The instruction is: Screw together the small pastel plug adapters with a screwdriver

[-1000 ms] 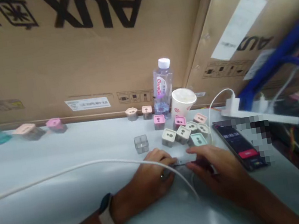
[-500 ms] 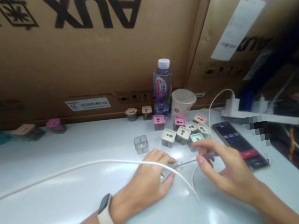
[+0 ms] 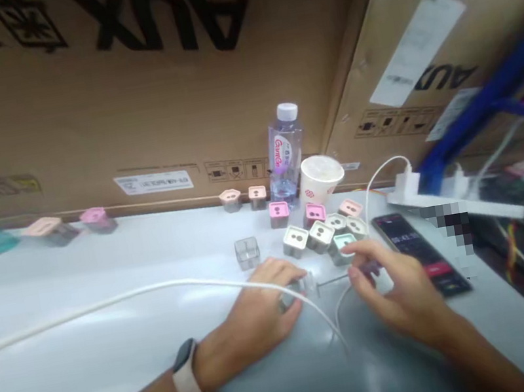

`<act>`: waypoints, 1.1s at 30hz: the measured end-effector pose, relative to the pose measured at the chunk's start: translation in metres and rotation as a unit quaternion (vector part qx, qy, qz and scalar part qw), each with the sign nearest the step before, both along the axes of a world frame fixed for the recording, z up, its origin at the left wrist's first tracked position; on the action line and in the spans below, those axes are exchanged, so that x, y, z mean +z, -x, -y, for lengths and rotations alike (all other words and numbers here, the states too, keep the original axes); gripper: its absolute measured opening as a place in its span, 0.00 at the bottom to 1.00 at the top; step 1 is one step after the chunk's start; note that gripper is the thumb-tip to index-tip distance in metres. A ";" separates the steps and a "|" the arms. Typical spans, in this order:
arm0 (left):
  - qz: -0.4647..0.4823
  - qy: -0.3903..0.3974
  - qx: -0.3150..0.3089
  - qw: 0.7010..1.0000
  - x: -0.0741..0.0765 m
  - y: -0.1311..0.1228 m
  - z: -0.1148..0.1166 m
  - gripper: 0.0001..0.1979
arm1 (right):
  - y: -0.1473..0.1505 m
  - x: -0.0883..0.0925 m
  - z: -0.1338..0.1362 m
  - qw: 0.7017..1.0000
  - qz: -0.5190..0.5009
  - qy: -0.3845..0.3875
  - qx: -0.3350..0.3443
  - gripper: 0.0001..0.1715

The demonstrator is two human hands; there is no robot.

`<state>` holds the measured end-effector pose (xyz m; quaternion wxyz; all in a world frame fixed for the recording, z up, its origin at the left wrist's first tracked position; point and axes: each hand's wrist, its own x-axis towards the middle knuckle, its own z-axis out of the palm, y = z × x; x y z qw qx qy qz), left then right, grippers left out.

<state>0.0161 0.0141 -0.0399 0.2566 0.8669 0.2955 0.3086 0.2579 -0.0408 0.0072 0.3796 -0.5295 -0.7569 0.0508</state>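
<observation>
My left hand (image 3: 264, 308) rests on the white table (image 3: 117, 351) and pinches a small translucent cube-shaped part (image 3: 303, 285). My right hand (image 3: 398, 287) grips a small screwdriver (image 3: 367, 269) with a dark handle. Its thin metal shaft reaches left to the part. Just beyond the hands stand several pastel-topped socket cubes (image 3: 319, 236) with paired round holes, and a clear empty cube housing (image 3: 247, 252) sits near my left fingers. A white cable (image 3: 157, 287) runs across the table and passes over my left hand's fingertips.
A phone (image 3: 413, 251) lies right of my right hand. Behind the cubes stand a water bottle (image 3: 284, 153) and a paper cup (image 3: 320, 180). A white power strip (image 3: 456, 201) sits at the right, with a blue shelf frame (image 3: 486, 101) beyond. Cardboard boxes (image 3: 129, 111) line the back.
My right hand has shifted slightly and brought the screwdriver shaft to the part in my left hand. My left hand has stayed in about the same place.
</observation>
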 end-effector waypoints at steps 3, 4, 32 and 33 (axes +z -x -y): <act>-0.010 -0.007 -0.015 1.000 -0.003 -0.002 -0.001 0.13 | 0.001 -0.002 0.001 1.000 0.000 0.004 -0.002 0.11; -0.014 -0.010 -0.018 1.000 -0.005 -0.002 -0.002 0.13 | 0.001 -0.002 0.001 1.000 0.003 0.002 -0.004 0.11; -0.036 0.019 -0.007 0.999 0.001 0.004 0.000 0.19 | 0.010 -0.008 0.001 0.998 -0.019 -0.023 0.047 0.06; -0.035 0.016 -0.008 0.999 0.001 0.004 0.000 0.19 | 0.010 -0.008 0.001 0.998 -0.015 -0.025 0.047 0.07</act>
